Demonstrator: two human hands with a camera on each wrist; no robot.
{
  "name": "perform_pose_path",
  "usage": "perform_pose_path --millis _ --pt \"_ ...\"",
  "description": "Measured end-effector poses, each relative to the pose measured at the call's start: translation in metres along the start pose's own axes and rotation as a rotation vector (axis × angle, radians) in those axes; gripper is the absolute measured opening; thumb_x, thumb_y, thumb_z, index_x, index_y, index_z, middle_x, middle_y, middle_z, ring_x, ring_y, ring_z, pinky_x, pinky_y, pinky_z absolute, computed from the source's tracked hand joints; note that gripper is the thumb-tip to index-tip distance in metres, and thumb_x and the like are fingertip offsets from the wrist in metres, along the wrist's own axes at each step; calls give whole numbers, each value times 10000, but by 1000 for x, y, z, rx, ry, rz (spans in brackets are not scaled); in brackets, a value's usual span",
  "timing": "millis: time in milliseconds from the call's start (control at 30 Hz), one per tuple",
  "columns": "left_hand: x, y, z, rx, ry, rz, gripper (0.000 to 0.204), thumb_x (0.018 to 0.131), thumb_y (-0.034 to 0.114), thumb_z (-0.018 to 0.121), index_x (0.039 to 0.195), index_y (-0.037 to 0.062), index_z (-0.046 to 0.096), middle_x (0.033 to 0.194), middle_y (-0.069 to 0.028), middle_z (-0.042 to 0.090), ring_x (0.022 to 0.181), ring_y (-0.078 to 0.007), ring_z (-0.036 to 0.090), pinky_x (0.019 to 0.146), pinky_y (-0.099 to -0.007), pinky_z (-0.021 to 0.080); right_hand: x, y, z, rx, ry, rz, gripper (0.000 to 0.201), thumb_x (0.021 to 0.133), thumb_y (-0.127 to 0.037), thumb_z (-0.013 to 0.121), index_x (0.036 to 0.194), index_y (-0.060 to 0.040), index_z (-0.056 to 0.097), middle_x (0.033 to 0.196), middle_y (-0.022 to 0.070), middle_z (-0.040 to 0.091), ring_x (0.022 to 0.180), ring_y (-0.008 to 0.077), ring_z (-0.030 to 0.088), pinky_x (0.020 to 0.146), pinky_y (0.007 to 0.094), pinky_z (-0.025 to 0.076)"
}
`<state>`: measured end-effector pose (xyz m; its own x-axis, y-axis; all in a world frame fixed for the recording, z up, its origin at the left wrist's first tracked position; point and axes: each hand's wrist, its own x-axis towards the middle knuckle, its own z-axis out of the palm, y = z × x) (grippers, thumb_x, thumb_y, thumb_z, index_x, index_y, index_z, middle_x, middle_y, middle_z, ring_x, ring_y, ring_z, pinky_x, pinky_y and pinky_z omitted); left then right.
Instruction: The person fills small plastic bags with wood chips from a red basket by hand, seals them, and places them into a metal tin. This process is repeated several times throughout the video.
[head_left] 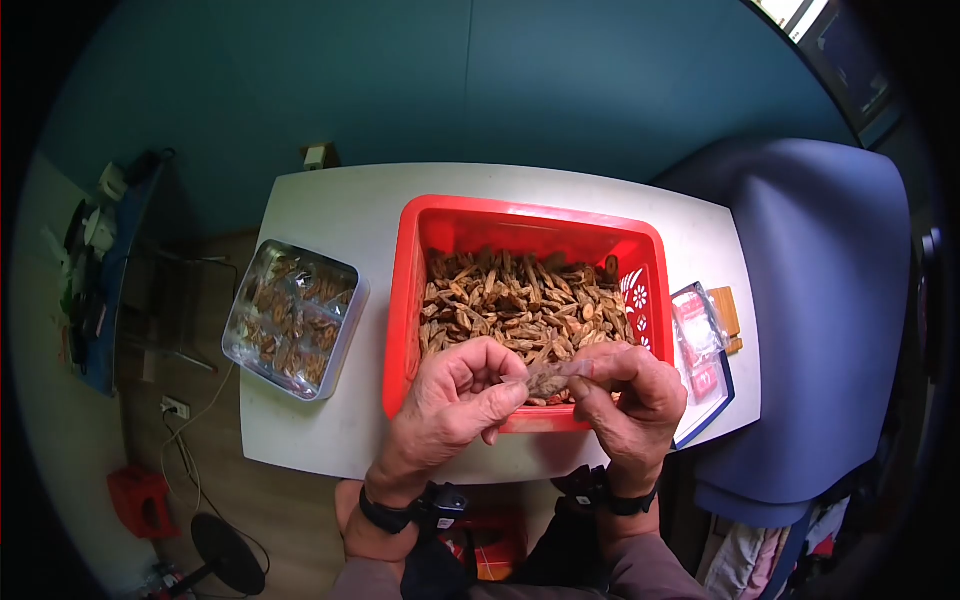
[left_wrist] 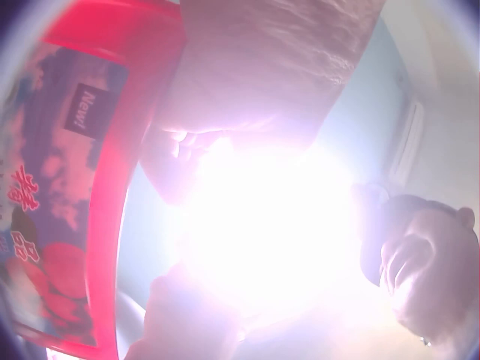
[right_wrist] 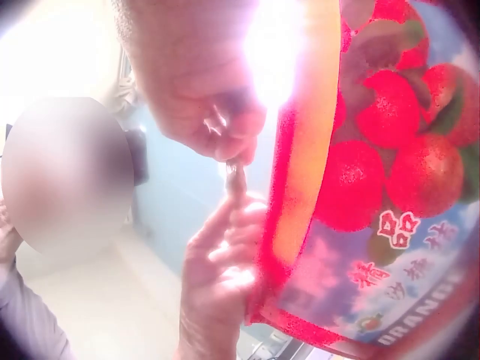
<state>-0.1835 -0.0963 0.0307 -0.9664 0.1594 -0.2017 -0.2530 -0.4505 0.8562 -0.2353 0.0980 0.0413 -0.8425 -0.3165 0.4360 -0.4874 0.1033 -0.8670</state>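
Observation:
Over the near rim of a red plastic basket [head_left: 397, 330], both hands pinch a small clear plastic bag [head_left: 550, 379] with something brownish inside. My left hand [head_left: 455, 400] has thumb and fingertips on the bag's left end. At the opposite end, my right hand [head_left: 635, 400] grips it between thumb and bent fingers. Dried brown root-like pieces [head_left: 510, 300] fill the basket below the hands. The right wrist view shows the bag [right_wrist: 236, 178] stretched between the two hands. Strong glare hides the bag in the left wrist view.
On the white table [head_left: 330, 440], a box [head_left: 351, 335] of filled clear bags stands left of the basket. To the right lie a dark-edged tray [head_left: 690, 436] with pink-printed packets [head_left: 697, 330] and a wooden block [head_left: 727, 310]. A blue-purple sheet [head_left: 810, 320] bulges beside the table.

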Motion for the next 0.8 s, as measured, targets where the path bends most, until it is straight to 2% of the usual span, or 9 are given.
perform_pose_path --millis 67,200,300,367,467,700,767,800 --pt "0 3 3 -60 47 -7 179 886 106 678 1022 0 630 787 -14 607 629 -55 552 529 -211 466 0 0 0 3 5 -34 158 789 94 736 899 16 653 849 99 711 615 102 651 554 223 495" --pt "0 6 5 -50 53 -18 194 880 96 669 1042 -5 633 800 -7 606 642 -58 556 532 -215 473 2 -1 2 -20 -3 -19 166 793 92 738 904 11 645 843 100 706 614 116 652 555 228 497" --pt "-2 9 6 53 87 -45 215 869 109 671 1047 -6 634 806 6 600 642 -46 530 538 -207 442 1 -1 2 -36 -13 -45 173 794 86 744 908 6 641 837 106 702 612 127 651 554 235 498" --pt "-3 7 3 -15 13 -12 181 913 95 650 1066 3 624 874 31 584 725 -7 514 632 -173 425 1 -1 2 -19 -36 -30 172 791 78 752 893 3 636 830 106 699 608 128 650 552 240 499" --pt "-3 9 3 -49 -3 -28 154 900 86 651 1032 15 617 856 47 561 740 -6 500 672 -177 410 1 -6 3 -23 -55 3 175 786 73 759 883 0 632 823 106 696 599 128 649 548 243 499" --pt "-3 11 -1 -110 -50 -41 112 892 82 636 993 44 608 841 56 545 719 -3 477 645 -177 386 1 -7 5 -15 -94 -93 162 791 78 756 879 14 637 844 124 702 608 125 663 542 239 505" --pt "-3 13 4 -87 41 -48 159 834 108 650 971 37 614 779 30 562 645 -33 472 572 -205 370 -2 -7 7 82 -37 24 145 801 81 750 883 24 644 859 126 708 632 119 674 543 231 512" --pt "-2 11 4 -87 42 -47 159 834 108 650 971 37 614 779 30 562 645 -33 472 572 -205 370 -2 -7 8 82 -38 23 145 801 81 750 883 24 644 859 126 708 632 119 674 543 231 512"
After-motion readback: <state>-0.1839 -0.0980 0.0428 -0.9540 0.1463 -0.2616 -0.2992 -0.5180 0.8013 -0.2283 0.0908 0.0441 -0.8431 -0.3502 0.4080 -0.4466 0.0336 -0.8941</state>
